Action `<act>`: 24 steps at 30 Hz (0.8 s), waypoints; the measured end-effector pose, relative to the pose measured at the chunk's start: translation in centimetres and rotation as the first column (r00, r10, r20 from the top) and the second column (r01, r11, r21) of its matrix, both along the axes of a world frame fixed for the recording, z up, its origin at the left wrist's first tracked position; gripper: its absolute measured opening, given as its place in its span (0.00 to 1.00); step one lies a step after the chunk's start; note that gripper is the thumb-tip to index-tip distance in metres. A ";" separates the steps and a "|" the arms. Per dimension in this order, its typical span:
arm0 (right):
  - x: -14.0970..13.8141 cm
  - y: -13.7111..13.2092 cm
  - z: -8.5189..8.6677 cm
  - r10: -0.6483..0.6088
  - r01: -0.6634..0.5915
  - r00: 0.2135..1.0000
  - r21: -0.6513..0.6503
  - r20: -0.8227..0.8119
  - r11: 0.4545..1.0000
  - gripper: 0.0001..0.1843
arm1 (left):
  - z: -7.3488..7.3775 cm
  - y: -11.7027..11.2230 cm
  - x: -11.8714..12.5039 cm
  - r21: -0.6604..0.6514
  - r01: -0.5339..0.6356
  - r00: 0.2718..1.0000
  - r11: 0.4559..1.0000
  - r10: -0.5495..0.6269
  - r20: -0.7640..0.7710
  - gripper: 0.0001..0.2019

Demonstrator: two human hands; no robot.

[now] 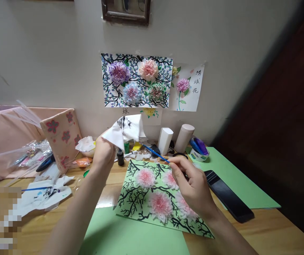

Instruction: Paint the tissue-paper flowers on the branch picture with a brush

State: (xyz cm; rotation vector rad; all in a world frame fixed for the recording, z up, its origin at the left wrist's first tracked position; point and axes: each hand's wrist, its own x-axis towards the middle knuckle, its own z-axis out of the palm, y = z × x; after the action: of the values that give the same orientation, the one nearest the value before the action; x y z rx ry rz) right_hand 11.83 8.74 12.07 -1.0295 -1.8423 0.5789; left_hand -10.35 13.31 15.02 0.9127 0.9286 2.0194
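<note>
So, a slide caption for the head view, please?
Left hand holds tissue; right hand, over flower picture, holds blue brush.

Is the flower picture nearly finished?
Mostly. Done: black branches and four pink tissue-paper flowers sit on the green paper sheet. In hand: the left hand holds an ink-stained white tissue, the right hand a thin blue-handled brush pointing towards it. Probably left: small leaves like those on the wall picture.

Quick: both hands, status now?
Left hand: shut on tissue.
Right hand: shut on brush.
</note>
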 end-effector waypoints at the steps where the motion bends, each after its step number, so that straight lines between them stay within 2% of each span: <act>1: 0.1 -0.1 0.0 0.022 -0.022 0.999 -0.014 -0.034 1.000 0.10 | 0.1 0.1 -0.2 -0.022 0.002 1.000 1.000 -0.001 0.026 0.17; 5: 0.0 -0.3 0.0 0.032 -0.042 0.985 -0.057 -0.170 0.997 0.10 | 0.3 0.0 0.4 -0.073 0.095 0.991 0.993 -0.088 0.099 0.19; 8: -0.3 -0.2 0.0 0.019 -0.038 0.982 -0.097 -0.188 0.995 0.10 | 0.4 -0.7 1.8 -0.110 0.210 0.974 0.972 -0.199 0.107 0.21; 11: -0.5 -0.1 -0.3 0.034 -0.055 0.986 -0.122 -0.165 0.991 0.11 | 0.5 -1.6 3.2 -0.184 0.243 0.969 0.952 -0.232 0.080 0.21; 17: -0.9 0.2 -1.1 -0.002 -0.009 0.994 -0.097 -0.110 0.995 0.10 | 0.2 -2.6 4.0 -0.171 0.295 0.951 0.940 -0.306 -0.043 0.14; 21: -0.9 0.4 -1.1 -0.053 0.045 0.994 -0.078 -0.097 0.996 0.09 | 0.1 -2.9 3.8 -0.178 0.344 0.939 0.922 -0.342 0.045 0.06; 24: -0.9 0.5 -0.9 -0.074 0.071 0.995 -0.055 -0.072 0.996 0.09 | 0.2 -3.1 3.7 -0.185 0.399 0.917 0.898 -0.391 0.081 0.07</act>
State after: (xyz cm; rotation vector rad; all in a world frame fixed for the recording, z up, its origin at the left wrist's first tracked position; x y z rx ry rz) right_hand 10.95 9.25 11.17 -1.0908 -1.7258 0.6167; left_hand -6.63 10.24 15.26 0.8644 0.8256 1.5641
